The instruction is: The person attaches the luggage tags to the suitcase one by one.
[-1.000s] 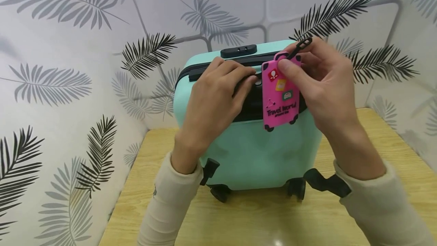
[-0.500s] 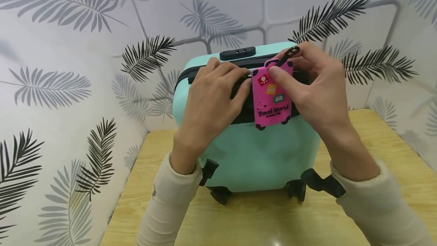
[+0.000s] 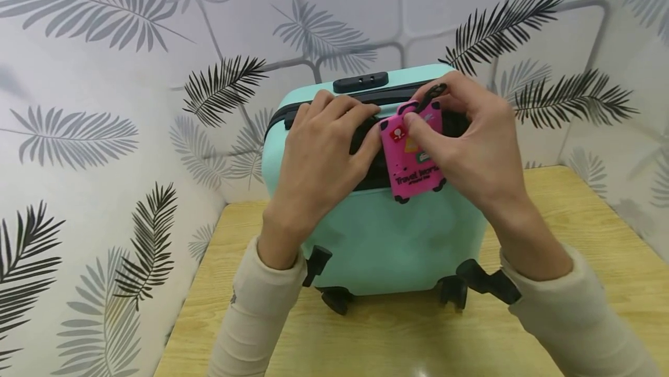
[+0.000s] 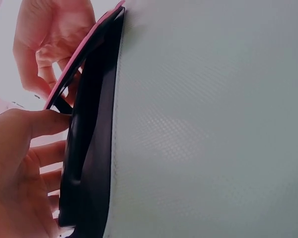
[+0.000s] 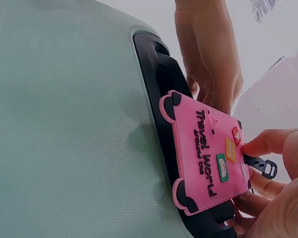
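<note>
A mint-green suitcase [image 3: 397,243] stands upright, its black side handle [image 4: 75,161] facing me. My right hand [image 3: 478,147] pinches a pink luggage tag [image 3: 396,159] by its top, thumb in front. The tag hangs before the handle and reads "Travel World". From its top sticks a short black strap [image 5: 258,164] ending in a small buckle. My left hand [image 3: 324,156] holds the handle left of the tag, thumb near the tag's upper corner. In the left wrist view a piece of black strap [image 4: 63,105] shows between tag and handle. The left fingertips are hidden behind the handle.
The suitcase's black wheels [image 3: 334,300] rest on a wood-grain table [image 3: 376,342]. A black combination lock [image 3: 360,82] sits on its top side. Leaf-patterned wall covering [image 3: 209,17] stands close behind. Black camera mounts [image 3: 486,281] stick out from both cuffs.
My right hand has brought the tag leftward and slightly down, right up to the left thumb, and the tag has tilted. The left hand has shifted only slightly, staying at the handle.
</note>
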Demonstrator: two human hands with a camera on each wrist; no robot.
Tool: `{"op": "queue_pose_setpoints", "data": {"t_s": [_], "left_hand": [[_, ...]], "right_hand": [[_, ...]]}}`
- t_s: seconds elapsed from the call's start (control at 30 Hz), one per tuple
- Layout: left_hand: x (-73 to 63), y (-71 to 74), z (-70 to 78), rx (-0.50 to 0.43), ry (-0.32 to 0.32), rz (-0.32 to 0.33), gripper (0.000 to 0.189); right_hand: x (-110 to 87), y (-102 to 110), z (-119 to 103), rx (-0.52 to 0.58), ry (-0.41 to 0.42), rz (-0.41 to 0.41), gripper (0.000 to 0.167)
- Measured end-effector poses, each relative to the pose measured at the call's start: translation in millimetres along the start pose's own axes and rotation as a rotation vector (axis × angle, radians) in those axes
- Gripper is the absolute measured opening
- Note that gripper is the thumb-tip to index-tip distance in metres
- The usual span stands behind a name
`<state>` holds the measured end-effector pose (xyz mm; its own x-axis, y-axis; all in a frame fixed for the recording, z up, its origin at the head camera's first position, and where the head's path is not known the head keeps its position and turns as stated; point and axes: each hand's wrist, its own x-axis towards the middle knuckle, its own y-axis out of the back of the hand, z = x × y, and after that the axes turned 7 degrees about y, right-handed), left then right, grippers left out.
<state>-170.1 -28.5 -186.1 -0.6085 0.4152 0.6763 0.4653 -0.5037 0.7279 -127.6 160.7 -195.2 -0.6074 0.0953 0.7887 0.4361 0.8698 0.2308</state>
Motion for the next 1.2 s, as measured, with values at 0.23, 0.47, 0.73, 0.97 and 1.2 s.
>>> {"op": "queue_pose_setpoints", "data": {"t_s": [0.23, 0.47, 0.73, 0.97, 1.2], "left_hand": [[3.7, 8.6, -6.9, -0.125, -0.019, -0.001, 0.026], [16.5, 24.6, -18.8, -0.169, 0.139, 0.047, 0.029], [35.8, 15.5, -17.7, -0.1, 0.238, -0.191, 0.037], [40.4, 4.9, -16.7, -0.102, 0.246, -0.277, 0.039], [44.8, 2.0, -14.9, -0.129, 0.265, -0.317, 0.044]], "right_hand": [[-0.1, 1, 0, -0.022, 0.001, -0.018, 0.017], [-0.3, 1, 0, -0.037, -0.006, -0.058, 0.018], [0.1, 5, 2, -0.068, 0.014, -0.064, 0.019], [0.7, 7, 0, -0.1, -0.009, -0.105, 0.019], [0.6, 9, -1, -0.113, -0.012, -0.14, 0.019]]}}
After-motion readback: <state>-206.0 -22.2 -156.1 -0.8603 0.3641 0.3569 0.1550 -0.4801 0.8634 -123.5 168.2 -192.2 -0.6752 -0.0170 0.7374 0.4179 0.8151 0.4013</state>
